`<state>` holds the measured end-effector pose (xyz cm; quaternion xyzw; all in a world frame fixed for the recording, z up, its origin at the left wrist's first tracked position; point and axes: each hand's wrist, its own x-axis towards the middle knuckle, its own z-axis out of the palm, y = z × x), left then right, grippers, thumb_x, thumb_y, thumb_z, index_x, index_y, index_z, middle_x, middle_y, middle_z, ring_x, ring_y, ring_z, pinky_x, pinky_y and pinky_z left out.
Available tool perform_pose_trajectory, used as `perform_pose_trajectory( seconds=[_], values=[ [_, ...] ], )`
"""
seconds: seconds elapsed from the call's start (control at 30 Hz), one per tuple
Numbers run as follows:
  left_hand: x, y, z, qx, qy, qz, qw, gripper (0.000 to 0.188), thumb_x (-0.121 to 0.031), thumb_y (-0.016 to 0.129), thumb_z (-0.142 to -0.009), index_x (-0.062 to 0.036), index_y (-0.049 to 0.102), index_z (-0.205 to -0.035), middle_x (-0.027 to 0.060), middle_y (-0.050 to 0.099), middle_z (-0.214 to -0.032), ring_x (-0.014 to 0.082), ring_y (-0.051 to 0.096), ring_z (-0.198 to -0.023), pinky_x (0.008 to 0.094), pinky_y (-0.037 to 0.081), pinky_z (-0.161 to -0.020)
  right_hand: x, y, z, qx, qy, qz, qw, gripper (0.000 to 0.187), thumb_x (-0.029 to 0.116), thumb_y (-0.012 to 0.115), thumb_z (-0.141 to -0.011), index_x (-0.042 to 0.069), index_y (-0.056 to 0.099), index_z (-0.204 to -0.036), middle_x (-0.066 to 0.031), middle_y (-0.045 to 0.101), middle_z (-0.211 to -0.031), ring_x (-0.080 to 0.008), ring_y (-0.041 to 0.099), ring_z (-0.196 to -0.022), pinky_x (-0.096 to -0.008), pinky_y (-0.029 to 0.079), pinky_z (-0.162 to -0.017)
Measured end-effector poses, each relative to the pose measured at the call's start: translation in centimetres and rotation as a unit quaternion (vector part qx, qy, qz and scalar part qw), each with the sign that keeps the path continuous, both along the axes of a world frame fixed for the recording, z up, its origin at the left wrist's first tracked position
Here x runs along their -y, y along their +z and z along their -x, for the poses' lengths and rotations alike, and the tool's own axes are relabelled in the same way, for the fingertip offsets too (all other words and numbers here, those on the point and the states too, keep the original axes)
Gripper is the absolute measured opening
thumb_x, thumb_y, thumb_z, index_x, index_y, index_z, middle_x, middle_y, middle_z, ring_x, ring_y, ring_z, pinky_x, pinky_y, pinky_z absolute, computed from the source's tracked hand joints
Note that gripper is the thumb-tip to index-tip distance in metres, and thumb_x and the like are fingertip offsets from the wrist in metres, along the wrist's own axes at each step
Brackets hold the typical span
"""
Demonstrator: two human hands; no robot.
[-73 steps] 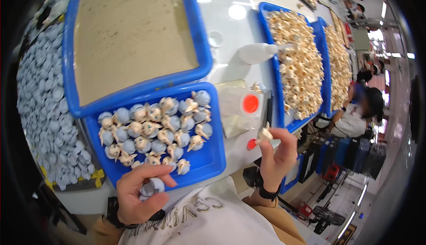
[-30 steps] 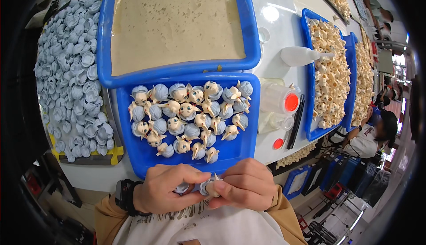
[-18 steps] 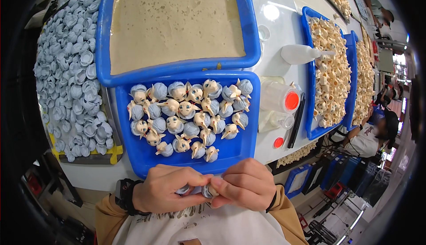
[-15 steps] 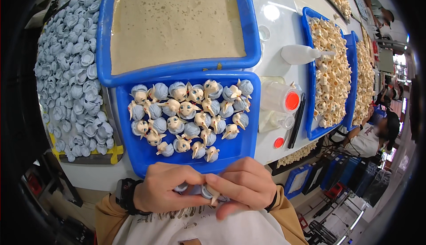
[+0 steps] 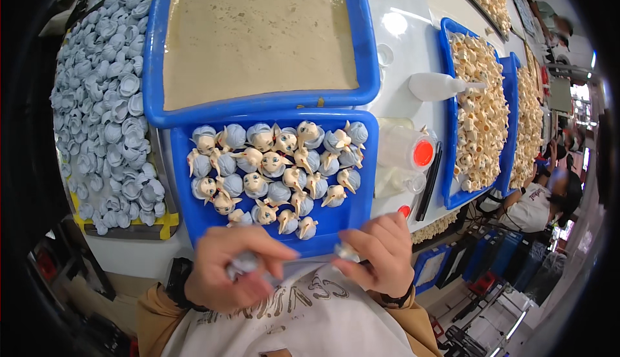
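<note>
My left hand [image 5: 226, 273] is curled round a blue-grey hair piece [image 5: 244, 264], its fingers blurred by motion. My right hand [image 5: 384, 253] pinches a small pale and grey piece [image 5: 347, 252] between thumb and fingers; its exact shape is too blurred to tell. The two hands are apart, in front of my chest at the near edge of a blue tray [image 5: 342, 231]. Inside that tray lie rows of small doll heads [image 5: 274, 162] with cream faces, pointed ears and blue-grey hair.
A heap of blue-grey hair pieces [image 5: 106, 118] lies at left. Behind the doll heads stands a blue-rimmed tray [image 5: 366, 47] with a beige surface. To the right are a white squeeze bottle [image 5: 433, 87], a red-lidded jar [image 5: 395, 144], black sticks [image 5: 429, 182] and cream parts [image 5: 478, 111] in a tray.
My hands, together on one piece before, have moved apart, the left one leftward and the right one up and to the right. Each holds a piece now.
</note>
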<state>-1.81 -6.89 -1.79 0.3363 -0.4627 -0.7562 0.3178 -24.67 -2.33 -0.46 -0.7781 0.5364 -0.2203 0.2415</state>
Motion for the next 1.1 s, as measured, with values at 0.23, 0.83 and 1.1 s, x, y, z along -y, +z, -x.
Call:
perform_pose_trajectory(
  seconds=[0.23,0.83,1.1],
  values=[
    [0.3,0.0,-0.1,-0.089,0.258,-0.070,0.959,0.038,-0.003,0.056,-0.068,-0.0048,0.039,-0.101,0.0117,0.039,-0.105,0.0118,0.043,-0.077,0.0238,0.040,-0.056,0.6,-0.5,-2.6,-0.030,0.011,-0.061,0.998,0.041,0.019,0.068,-0.067,0.008,0.056,-0.104,-0.0019,0.052,-0.090,-0.0169,0.050,-0.080,-0.0301,0.034,-0.067],
    [-0.2,0.5,-1.0,-0.103,0.035,-0.089,0.990,0.023,-0.018,0.061,-0.083,0.0011,0.050,-0.090,0.0113,0.059,-0.073,0.0110,0.052,-0.057,0.0213,0.042,-0.051,-1.2,-0.4,0.0,-0.044,-0.231,-0.117,0.965,0.044,0.007,0.067,-0.071,-0.001,0.050,-0.111,-0.0096,0.052,-0.066,-0.0211,0.052,-0.052,-0.0297,0.042,-0.046],
    [0.9,1.2,-0.3,-0.017,-0.118,0.055,0.991,0.023,-0.007,0.071,-0.073,0.0007,0.059,-0.091,0.0087,0.061,-0.077,0.0117,0.056,-0.061,0.0220,0.043,-0.056,-0.4,-1.9,-1.7,0.010,-0.176,-0.150,0.973,0.051,0.008,0.063,-0.073,-0.003,0.041,-0.118,-0.0131,0.054,-0.066,-0.0261,0.055,-0.055,-0.0347,0.044,-0.049]
  ],
)
